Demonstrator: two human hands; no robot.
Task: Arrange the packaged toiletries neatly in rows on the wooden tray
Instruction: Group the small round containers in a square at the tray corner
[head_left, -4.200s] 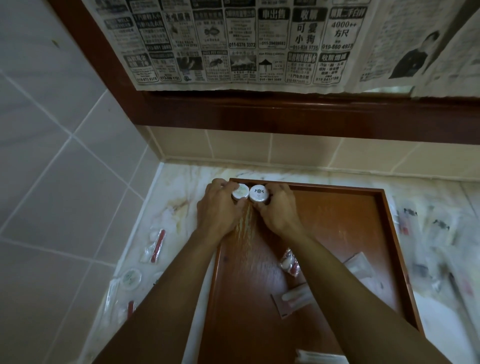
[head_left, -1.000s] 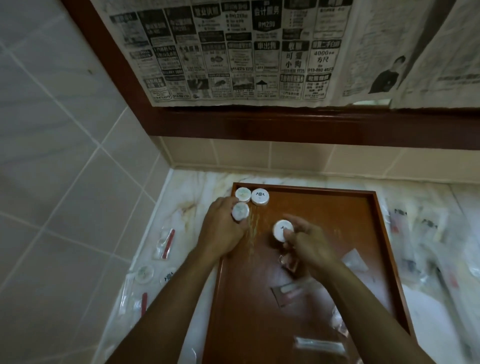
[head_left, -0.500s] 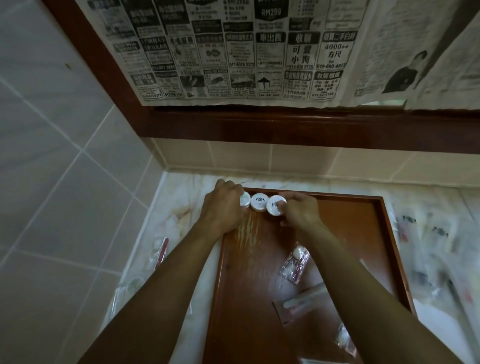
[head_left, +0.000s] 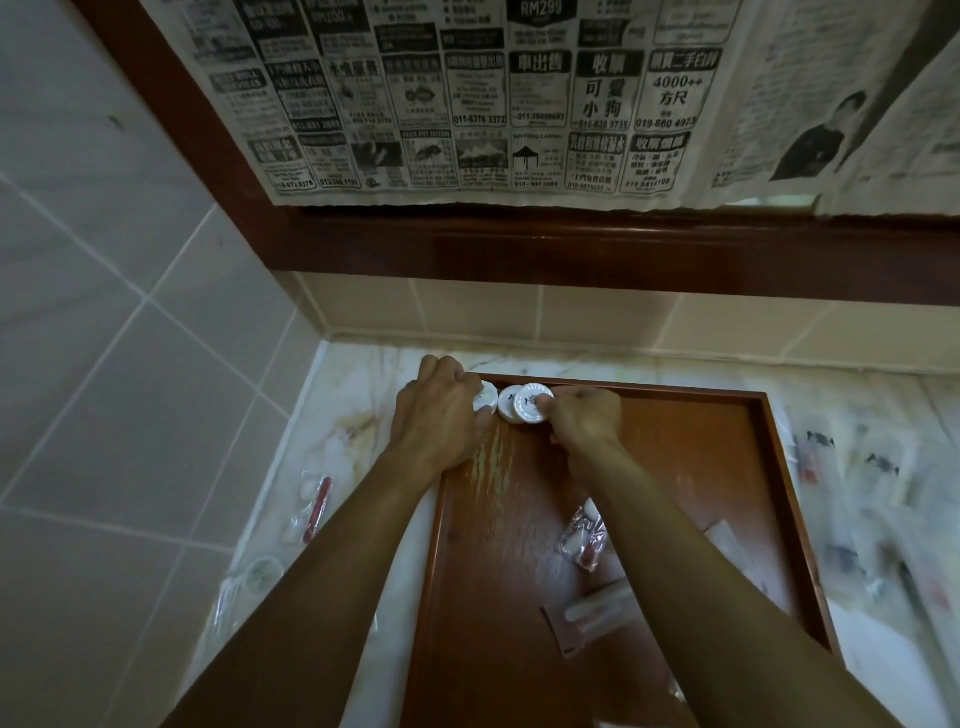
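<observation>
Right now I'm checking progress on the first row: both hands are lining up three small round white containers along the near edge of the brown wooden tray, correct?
Not the near edge. The head view shows the three small round white containers at the far left corner of the brown wooden tray, by the wall, with the left hand and right hand on them.

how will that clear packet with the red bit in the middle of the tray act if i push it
The clear packet looks like thin crinkled film, so it would probably buckle rather than slide cleanly. It seems light, likely skidding easily on the glossy tray. It lies flat, so rolling seems unlikely.
</observation>
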